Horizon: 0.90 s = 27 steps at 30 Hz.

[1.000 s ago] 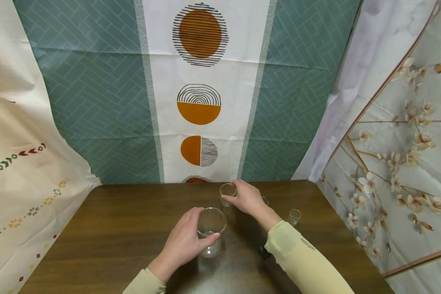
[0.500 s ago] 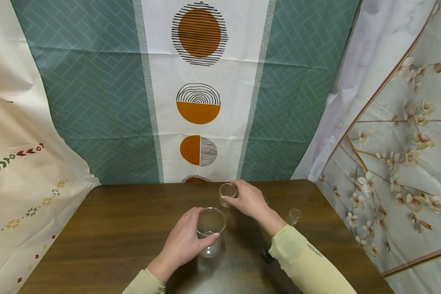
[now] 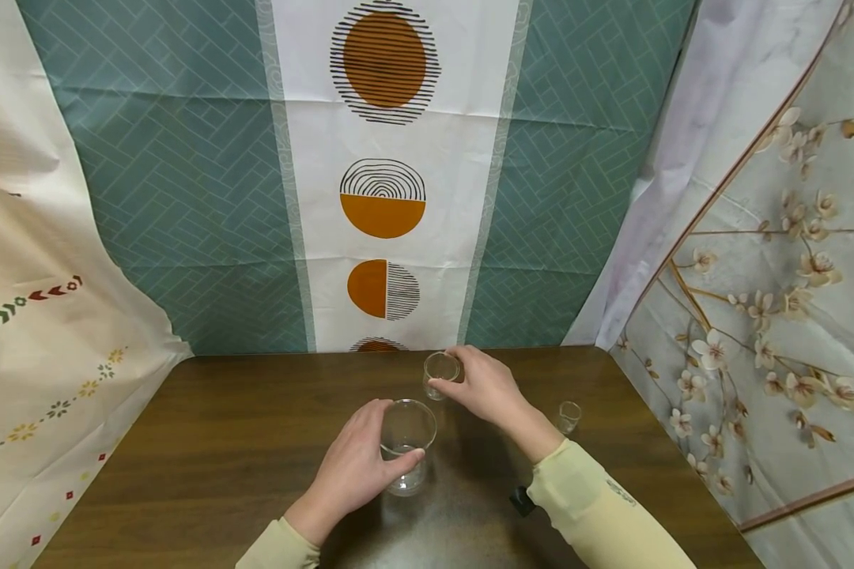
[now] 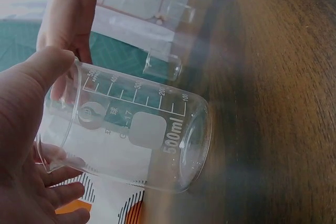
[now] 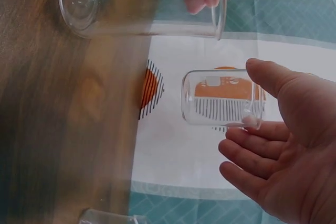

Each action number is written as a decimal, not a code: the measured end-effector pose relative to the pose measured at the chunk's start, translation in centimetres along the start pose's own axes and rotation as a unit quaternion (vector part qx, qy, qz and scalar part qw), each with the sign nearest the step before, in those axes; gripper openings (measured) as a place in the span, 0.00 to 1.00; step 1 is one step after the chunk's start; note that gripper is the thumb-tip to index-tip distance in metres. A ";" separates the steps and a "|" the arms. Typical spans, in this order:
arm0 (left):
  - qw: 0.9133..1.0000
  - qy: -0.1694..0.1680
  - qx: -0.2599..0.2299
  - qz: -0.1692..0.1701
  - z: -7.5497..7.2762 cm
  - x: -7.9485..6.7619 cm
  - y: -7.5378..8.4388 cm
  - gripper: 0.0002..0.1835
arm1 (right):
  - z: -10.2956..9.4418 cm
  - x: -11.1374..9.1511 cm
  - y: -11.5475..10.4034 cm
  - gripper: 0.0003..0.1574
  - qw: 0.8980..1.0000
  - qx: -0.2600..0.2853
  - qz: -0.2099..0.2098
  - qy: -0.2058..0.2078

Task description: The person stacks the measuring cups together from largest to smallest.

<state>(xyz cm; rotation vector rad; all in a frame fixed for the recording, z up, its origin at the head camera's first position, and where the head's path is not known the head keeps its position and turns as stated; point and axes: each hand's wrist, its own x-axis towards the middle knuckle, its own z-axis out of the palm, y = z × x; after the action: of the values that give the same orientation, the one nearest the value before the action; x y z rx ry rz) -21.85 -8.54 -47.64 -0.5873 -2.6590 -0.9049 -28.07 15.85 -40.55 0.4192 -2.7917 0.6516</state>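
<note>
My left hand [image 3: 356, 454] grips a large clear glass beaker [image 4: 121, 124] near its rim, thumb on one side and fingers on the other. White "500ml" markings show on its wall in the left wrist view. The beaker looks upright on the table. Farther back, my right hand [image 3: 485, 385] pinches a small glass beaker [image 5: 223, 98] between thumb and fingers near the rim. In the right wrist view its base looks raised off the table. The small beaker is behind and slightly right of the large one, apart from it.
A smaller beaker [image 3: 569, 416] stands on the brown wooden table [image 3: 242, 442] at the right. Another beaker [image 4: 163, 65] shows in the left wrist view beyond the large one. Patterned cloths hang behind the table [image 3: 391, 182] and along both sides.
Both hands keep their holds nearly in place. My right forearm has shifted slightly right, and the beaker rim that showed behind that wrist is now hidden in the head view.
</note>
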 end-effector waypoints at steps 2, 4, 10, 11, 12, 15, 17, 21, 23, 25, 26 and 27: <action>1.000 0.000 0.000 0.000 0.0 0.0 0.0 0.46 | -0.2 -0.2 -0.1 0.41 1.000 0.004 -0.001 0.000; 1.000 -0.001 0.000 -0.001 -0.1 -0.1 0.0 0.46 | -0.3 -0.4 -0.1 0.41 1.000 0.006 -0.003 0.000; 1.000 0.000 -0.004 -0.003 -0.2 -0.1 0.1 0.46 | -0.8 -0.9 -0.2 0.40 1.000 0.010 -0.011 0.003; 1.000 0.001 -0.004 -0.002 -0.2 -0.1 0.1 0.45 | -0.9 -0.9 -0.2 0.40 1.000 0.011 -0.011 0.004; 1.000 0.002 -0.005 -0.001 -0.2 -0.1 0.1 0.45 | -1.0 -1.0 -0.3 0.40 1.000 0.012 -0.012 0.005; 1.000 0.002 -0.004 0.000 -0.1 0.0 0.1 0.46 | -1.3 -1.2 -0.3 0.40 1.000 0.015 -0.014 0.006; 1.000 0.002 -0.004 0.001 0.0 0.0 0.1 0.46 | -1.4 -1.3 -0.3 0.40 1.000 0.018 -0.016 0.008; 1.000 0.001 -0.004 0.001 0.0 0.0 0.1 0.46 | -1.7 -1.6 -0.5 0.40 1.000 0.020 -0.017 0.013; 1.000 -0.001 -0.006 -0.002 0.0 0.0 0.1 0.46 | -1.9 -1.7 -0.6 0.40 1.000 0.019 -0.019 0.013; 1.000 -0.003 -0.007 -0.004 -0.1 0.0 0.1 0.46 | -2.0 -1.8 -0.7 0.41 1.000 0.019 -0.022 0.013; 1.000 -0.005 -0.008 -0.005 -0.1 0.1 0.1 0.46 | -2.1 -1.9 -0.7 0.41 0.999 0.019 -0.023 0.012; 1.000 -0.005 -0.008 -0.005 -0.1 0.1 0.2 0.46 | -2.2 -1.9 -0.8 0.41 0.999 0.020 -0.024 0.012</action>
<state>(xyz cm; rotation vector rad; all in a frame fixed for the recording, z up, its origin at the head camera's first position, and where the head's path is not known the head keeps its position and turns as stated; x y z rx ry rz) -21.86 -8.46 -47.45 -0.5841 -2.6693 -0.9293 -25.66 16.63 -38.91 0.4816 -2.7411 0.6972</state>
